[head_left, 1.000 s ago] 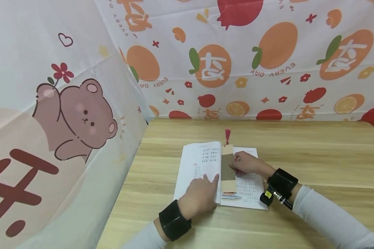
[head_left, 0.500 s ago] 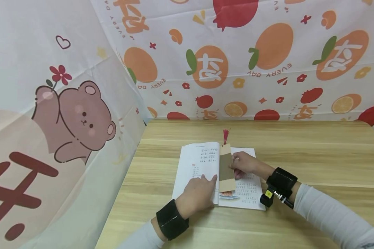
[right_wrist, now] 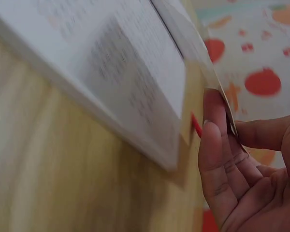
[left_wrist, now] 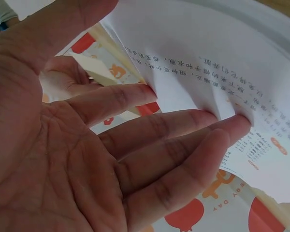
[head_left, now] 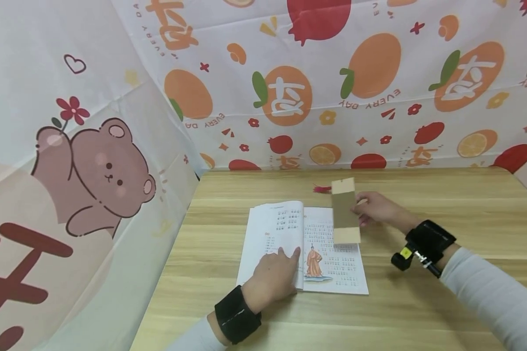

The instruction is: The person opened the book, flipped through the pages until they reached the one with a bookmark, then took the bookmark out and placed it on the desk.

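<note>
An open book (head_left: 270, 219) lies on the table, its right page showing print and a small robed figure in orange. My left hand (head_left: 274, 278) rests on the left page near the spine; in the left wrist view its fairly straight fingers (left_wrist: 159, 128) touch the paper. Above the upper right part of the book, my right hand (head_left: 375, 209) pinches a bookmark (head_left: 346, 209) by its right edge. The bookmark is beige with a brown middle band, and its red tassel (head_left: 322, 188) trails to the left. Thumb and fingers on both sides of the card show in the right wrist view.
The book lies on a wood-grain table (head_left: 404, 302). A white cloth with fruit prints (head_left: 285, 95) hangs behind it, and a cloth with a bear print (head_left: 114, 170) hangs at the left. Both wrists wear black bands (head_left: 237, 314).
My right hand has lifted the bookmark off the book's middle and carried it right and away from me, uncovering the figure on the page. My left hand stays on the left page.
</note>
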A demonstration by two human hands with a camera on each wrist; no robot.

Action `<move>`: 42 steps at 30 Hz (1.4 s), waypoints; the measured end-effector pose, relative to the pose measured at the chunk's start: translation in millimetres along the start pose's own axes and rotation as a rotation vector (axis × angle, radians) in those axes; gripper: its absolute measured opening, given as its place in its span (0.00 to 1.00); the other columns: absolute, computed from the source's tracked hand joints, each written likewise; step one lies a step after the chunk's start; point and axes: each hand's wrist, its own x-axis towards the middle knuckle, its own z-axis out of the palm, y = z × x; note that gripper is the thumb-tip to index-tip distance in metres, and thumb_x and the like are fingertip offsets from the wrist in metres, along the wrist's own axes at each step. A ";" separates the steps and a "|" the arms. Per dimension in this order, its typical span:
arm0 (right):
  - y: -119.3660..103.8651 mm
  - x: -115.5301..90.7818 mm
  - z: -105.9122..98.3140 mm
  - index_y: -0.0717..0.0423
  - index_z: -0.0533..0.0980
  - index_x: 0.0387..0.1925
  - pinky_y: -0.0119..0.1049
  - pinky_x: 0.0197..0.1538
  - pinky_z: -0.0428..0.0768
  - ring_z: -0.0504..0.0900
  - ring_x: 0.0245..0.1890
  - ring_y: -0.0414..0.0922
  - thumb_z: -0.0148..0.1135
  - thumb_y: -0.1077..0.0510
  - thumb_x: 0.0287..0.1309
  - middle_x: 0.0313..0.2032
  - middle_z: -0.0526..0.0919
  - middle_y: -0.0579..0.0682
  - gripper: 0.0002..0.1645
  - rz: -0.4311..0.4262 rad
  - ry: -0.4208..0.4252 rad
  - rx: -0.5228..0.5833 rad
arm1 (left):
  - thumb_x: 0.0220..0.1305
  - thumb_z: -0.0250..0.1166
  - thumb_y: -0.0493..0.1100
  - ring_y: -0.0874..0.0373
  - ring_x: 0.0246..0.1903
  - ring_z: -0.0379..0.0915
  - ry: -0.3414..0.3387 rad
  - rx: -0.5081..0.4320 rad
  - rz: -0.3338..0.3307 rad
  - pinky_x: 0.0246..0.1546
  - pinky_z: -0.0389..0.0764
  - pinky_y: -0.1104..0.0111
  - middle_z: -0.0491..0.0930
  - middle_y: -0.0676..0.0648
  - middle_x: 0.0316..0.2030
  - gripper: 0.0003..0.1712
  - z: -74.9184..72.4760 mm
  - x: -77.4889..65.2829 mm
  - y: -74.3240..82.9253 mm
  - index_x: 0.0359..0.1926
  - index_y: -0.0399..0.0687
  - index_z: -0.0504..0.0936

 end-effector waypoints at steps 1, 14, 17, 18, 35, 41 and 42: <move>1.9 -1.9 -10.0 0.67 0.68 0.50 0.37 0.35 0.87 0.83 0.26 0.40 0.56 0.61 0.70 0.33 0.80 0.52 0.14 0.005 0.013 -0.013 | 0.50 0.78 0.54 0.41 0.43 0.84 0.002 0.004 0.002 0.44 0.83 0.56 0.80 0.30 0.56 0.47 -0.1 0.1 -0.4 0.70 0.45 0.71; 66.9 -41.7 -50.9 0.60 0.68 0.38 0.34 0.32 0.83 0.77 0.24 0.40 0.57 0.58 0.70 0.25 0.72 0.45 0.09 0.077 -0.129 -0.035 | 0.48 0.79 0.56 0.39 0.43 0.84 0.032 -0.018 0.012 0.44 0.84 0.55 0.79 0.29 0.56 0.49 3.3 -2.5 -3.4 0.70 0.44 0.72; 77.7 -47.5 -46.7 0.58 0.68 0.36 0.33 0.30 0.83 0.79 0.23 0.41 0.58 0.59 0.68 0.24 0.74 0.46 0.09 0.110 -0.140 -0.027 | 0.48 0.79 0.56 0.39 0.45 0.84 0.038 -0.018 0.013 0.44 0.84 0.55 0.79 0.28 0.56 0.49 5.4 -3.2 -3.9 0.70 0.44 0.72; 80.4 -49.0 -45.5 0.58 0.69 0.35 0.33 0.30 0.84 0.80 0.23 0.41 0.59 0.59 0.68 0.24 0.75 0.47 0.09 0.114 -0.141 -0.028 | 0.48 0.79 0.56 0.39 0.45 0.84 0.040 -0.018 0.013 0.44 0.84 0.55 0.79 0.28 0.57 0.49 5.9 -3.1 -4.0 0.70 0.44 0.72; 77.4 -62.0 -27.4 0.58 0.71 0.26 0.33 0.23 0.81 0.82 0.19 0.41 0.63 0.60 0.62 0.20 0.79 0.48 0.11 0.078 -0.031 -0.219 | 0.49 0.78 0.55 0.39 0.43 0.84 0.064 -0.015 0.026 0.43 0.84 0.55 0.79 0.28 0.56 0.48 7.7 -2.9 -3.6 0.69 0.44 0.72; 75.6 -63.0 -23.4 0.58 0.70 0.26 0.35 0.23 0.81 0.82 0.19 0.42 0.64 0.59 0.62 0.19 0.79 0.50 0.13 0.078 0.026 -0.311 | 0.49 0.78 0.56 0.38 0.45 0.84 0.057 -0.021 0.022 0.44 0.84 0.54 0.78 0.28 0.57 0.48 8.0 -3.3 -3.9 0.70 0.44 0.72; 76.1 -63.4 -22.6 0.59 0.70 0.26 0.35 0.23 0.81 0.82 0.19 0.42 0.64 0.59 0.62 0.19 0.79 0.50 0.13 0.074 0.033 -0.317 | 0.50 0.78 0.56 0.38 0.46 0.83 0.052 -0.025 0.019 0.45 0.84 0.54 0.78 0.28 0.57 0.48 8.0 -3.5 -3.7 0.70 0.45 0.72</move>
